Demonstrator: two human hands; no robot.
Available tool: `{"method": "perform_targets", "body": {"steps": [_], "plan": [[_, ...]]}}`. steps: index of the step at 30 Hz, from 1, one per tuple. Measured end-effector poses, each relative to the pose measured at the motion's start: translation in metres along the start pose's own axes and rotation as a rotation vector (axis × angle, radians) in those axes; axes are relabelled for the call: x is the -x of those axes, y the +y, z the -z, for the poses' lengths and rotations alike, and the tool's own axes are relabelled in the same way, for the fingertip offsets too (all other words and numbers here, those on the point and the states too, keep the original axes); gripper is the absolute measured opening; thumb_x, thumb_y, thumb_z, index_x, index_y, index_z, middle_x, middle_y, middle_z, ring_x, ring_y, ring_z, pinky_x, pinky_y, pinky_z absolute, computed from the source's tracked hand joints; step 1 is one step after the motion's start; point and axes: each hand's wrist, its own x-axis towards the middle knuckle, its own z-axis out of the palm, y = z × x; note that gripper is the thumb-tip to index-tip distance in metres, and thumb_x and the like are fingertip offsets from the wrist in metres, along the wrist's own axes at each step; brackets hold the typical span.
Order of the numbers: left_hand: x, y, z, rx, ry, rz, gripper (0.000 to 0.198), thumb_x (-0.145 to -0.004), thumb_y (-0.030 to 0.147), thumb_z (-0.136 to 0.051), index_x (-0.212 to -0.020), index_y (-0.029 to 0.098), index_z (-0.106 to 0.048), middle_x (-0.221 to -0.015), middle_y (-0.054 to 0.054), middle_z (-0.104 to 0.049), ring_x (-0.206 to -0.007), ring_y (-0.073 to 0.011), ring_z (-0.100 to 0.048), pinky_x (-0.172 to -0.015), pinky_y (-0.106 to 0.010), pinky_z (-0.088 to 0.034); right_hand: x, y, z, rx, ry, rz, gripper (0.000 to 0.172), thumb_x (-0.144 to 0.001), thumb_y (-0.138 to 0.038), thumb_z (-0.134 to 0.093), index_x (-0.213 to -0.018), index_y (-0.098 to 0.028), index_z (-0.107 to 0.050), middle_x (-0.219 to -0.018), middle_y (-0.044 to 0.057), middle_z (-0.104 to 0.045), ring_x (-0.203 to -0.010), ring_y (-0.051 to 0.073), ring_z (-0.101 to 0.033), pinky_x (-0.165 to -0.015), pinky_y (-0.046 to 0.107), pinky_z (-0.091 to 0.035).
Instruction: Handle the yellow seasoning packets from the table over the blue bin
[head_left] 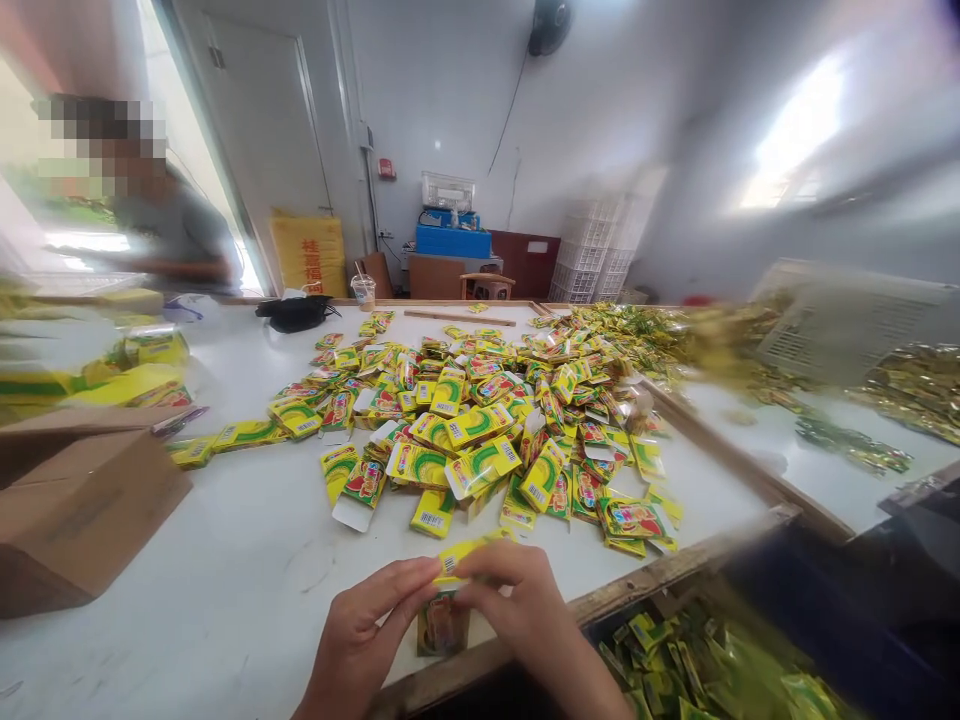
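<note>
Near the front edge of the table, my left hand (375,615) and my right hand (521,605) pinch a small yellow and green cardboard box (451,562) between fingertips and thumbs. A barcode shows on the box beside my left fingertips. Just below it, between my hands, a darker red and green packet (442,628) shows; whether it touches the box I cannot tell. Beyond my hands spreads a heap of similar small boxes (484,465), several with their white end flaps standing open.
An open brown carton (82,520) stands at the left. Wooden strips (720,470) border the white table (247,550). Below its right edge lie more yellow packets (675,660). Gold packets and a white crate (847,320) are at far right. A person (176,225) is at the far left.
</note>
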Motion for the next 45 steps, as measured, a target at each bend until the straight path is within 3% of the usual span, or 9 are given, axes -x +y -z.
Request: {"method": "perform_targets", "body": {"steps": [6, 13, 16, 20, 23, 28, 33, 39, 45], "plan": [[0.015, -0.003, 0.005, -0.097, -0.072, -0.124, 0.047, -0.084, 0.016, -0.067, -0.127, 0.034, -0.062, -0.117, -0.002, -0.072, -0.102, -0.0205, -0.07, -0.091, -0.025, -0.056, 0.019, 0.013, -0.01, 0.104, 0.035, 0.23, 0.024, -0.082, -0.008, -0.068, -0.098, -0.024, -0.071, -0.099, 0.004, -0.069, -0.093, 0.018, -0.064, -0.084, 0.027, -0.05], [0.023, 0.007, -0.003, -0.051, -0.12, -0.029, 0.034, -0.09, 0.021, -0.06, -0.12, 0.035, -0.066, -0.118, 0.0, -0.07, -0.106, -0.0198, -0.067, -0.092, -0.025, -0.054, 0.037, 0.009, -0.016, 0.127, 0.16, 0.331, 0.022, -0.09, -0.015, -0.058, -0.103, -0.026, -0.071, -0.102, 0.007, -0.068, -0.09, 0.018, -0.066, -0.078, 0.028, -0.054], [0.0, 0.006, -0.023, -0.131, -0.094, 0.08, 0.037, -0.089, 0.031, -0.06, -0.126, 0.03, -0.062, -0.123, -0.004, -0.068, -0.113, -0.0252, -0.063, -0.098, -0.036, -0.051, 0.056, -0.002, 0.049, 0.165, 0.378, 0.148, 0.012, -0.09, -0.024, -0.06, -0.095, -0.026, -0.071, -0.098, 0.006, -0.07, -0.091, 0.021, -0.067, -0.081, 0.031, -0.054], [-0.041, 0.008, -0.062, -0.269, -0.189, 0.158, 0.057, -0.071, 0.029, -0.075, -0.126, 0.021, -0.063, -0.13, -0.013, -0.063, -0.123, -0.0388, -0.051, -0.104, -0.059, -0.036, 0.106, 0.001, 0.182, 0.659, 0.661, -0.267, 0.02, -0.079, -0.039, -0.066, -0.093, -0.027, -0.073, -0.099, 0.011, -0.072, -0.092, 0.034, -0.064, -0.085, 0.049, -0.049], [-0.057, 0.011, -0.076, -0.224, -0.286, 0.187, 0.051, -0.069, 0.021, -0.074, -0.12, 0.02, -0.068, -0.123, -0.014, -0.067, -0.119, -0.0404, -0.053, -0.102, -0.061, -0.036, 0.125, 0.009, 0.22, 0.803, 0.746, -0.389, 0.027, -0.073, -0.044, -0.066, -0.091, -0.027, -0.075, -0.1, 0.014, -0.072, -0.091, 0.038, -0.064, -0.084, 0.054, -0.047], [-0.045, 0.014, -0.053, 0.119, -0.277, 0.372, 0.041, -0.09, 0.04, -0.054, -0.126, 0.022, -0.061, -0.125, -0.01, -0.067, -0.111, -0.0293, -0.063, -0.095, -0.042, -0.05, 0.073, 0.014, 0.107, 0.135, 0.455, -0.285, 0.031, -0.082, -0.044, -0.064, -0.106, -0.024, -0.072, -0.107, 0.01, -0.071, -0.094, 0.028, -0.066, -0.085, 0.041, -0.053], [-0.015, 0.019, -0.024, 0.669, -0.191, 0.523, 0.039, -0.087, 0.038, -0.063, -0.124, 0.027, -0.064, -0.122, -0.004, -0.07, -0.113, -0.0274, -0.062, -0.097, -0.036, -0.049, 0.011, 0.014, -0.001, -0.429, 0.204, -0.28, 0.035, -0.082, -0.047, -0.068, -0.102, -0.019, -0.076, -0.089, 0.008, -0.073, -0.062, 0.017, -0.06, -0.051, 0.026, -0.046], [-0.003, 0.03, -0.012, 0.78, -0.042, 0.679, 0.036, -0.092, 0.042, -0.054, -0.12, 0.024, -0.068, -0.122, -0.004, -0.07, -0.121, -0.0271, -0.056, -0.108, -0.039, -0.04, 0.002, 0.01, -0.011, -0.732, -0.06, -0.376, 0.036, -0.071, -0.039, -0.082, -0.096, -0.014, -0.077, -0.081, 0.008, -0.073, -0.066, 0.015, -0.059, -0.059, 0.024, -0.042], [0.007, 0.013, -0.01, 0.518, 0.066, 0.659, 0.04, -0.082, 0.045, -0.067, -0.115, 0.025, -0.071, -0.119, -0.004, -0.071, -0.119, -0.0315, -0.056, -0.109, -0.045, -0.037, 0.001, 0.009, -0.007, -0.87, -0.141, -0.423, 0.038, -0.076, -0.043, -0.076, -0.099, -0.013, -0.076, -0.086, 0.01, -0.071, -0.075, 0.018, -0.063, -0.068, 0.028, -0.048]]}}
